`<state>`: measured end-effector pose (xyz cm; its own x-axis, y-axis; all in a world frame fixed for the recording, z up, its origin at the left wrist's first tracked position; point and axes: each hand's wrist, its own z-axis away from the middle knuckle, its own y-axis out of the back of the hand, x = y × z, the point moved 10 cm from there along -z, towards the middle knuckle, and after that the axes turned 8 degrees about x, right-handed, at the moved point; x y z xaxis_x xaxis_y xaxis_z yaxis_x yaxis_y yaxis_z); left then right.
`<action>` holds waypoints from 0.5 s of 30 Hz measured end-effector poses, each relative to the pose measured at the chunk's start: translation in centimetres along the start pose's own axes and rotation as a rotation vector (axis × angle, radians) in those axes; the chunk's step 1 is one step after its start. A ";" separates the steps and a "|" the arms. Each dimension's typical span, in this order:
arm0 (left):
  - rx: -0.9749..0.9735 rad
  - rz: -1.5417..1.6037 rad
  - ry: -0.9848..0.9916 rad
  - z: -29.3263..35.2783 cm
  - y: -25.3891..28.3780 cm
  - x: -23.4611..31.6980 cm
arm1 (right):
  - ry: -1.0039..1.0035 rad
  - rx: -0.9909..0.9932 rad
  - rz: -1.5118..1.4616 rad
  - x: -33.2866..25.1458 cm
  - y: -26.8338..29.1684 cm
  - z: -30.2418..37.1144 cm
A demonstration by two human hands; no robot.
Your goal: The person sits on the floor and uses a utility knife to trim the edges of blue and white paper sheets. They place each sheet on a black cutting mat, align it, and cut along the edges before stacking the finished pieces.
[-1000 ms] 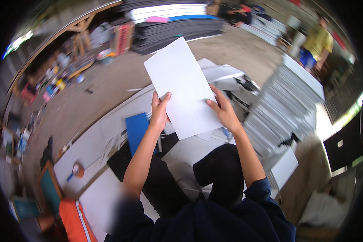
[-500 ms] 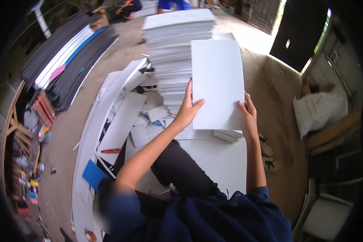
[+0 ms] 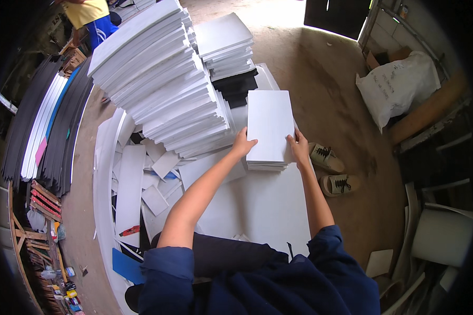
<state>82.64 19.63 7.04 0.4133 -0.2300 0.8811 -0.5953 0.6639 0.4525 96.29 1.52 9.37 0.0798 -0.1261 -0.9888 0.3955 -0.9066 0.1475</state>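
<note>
A rectangular white board (image 3: 269, 123) lies on top of a short pile of similar white boards (image 3: 268, 167), squared up with it. My left hand (image 3: 243, 144) grips its left edge, thumb resting on the upper face. On the opposite edge my right hand (image 3: 299, 149) is closed the same way, its thumb bent over the rim. The undersides of my fingers are hidden. The pile sits on a large white sheet (image 3: 268, 205) in front of my knees. A tall leaning stack of white boards (image 3: 163, 79) rises just beyond my left hand.
A lower white stack (image 3: 223, 34) and black sheets (image 3: 235, 86) stand farther back. White offcuts (image 3: 155, 199), a red cutter (image 3: 130, 230) and a blue piece (image 3: 127, 266) lie left. Shoes (image 3: 326, 157) and a white sack (image 3: 397, 86) are right. A person in yellow (image 3: 84, 13) stands far left.
The white board has come down from mid-air onto the short pile, both hands still holding its edges. My view has swung, and a person in yellow now shows at the far left.
</note>
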 end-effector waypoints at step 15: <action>0.043 -0.219 -0.233 6.5 11.6 8.0 | 0.459 0.010 0.209 -10.6 -4.7 1.3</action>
<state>74.57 20.87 20.27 0.3686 -0.5241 0.7677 -0.5404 0.5512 0.6357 92.37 6.63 19.12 0.5511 -0.1176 -0.8261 0.3192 -0.8850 0.3389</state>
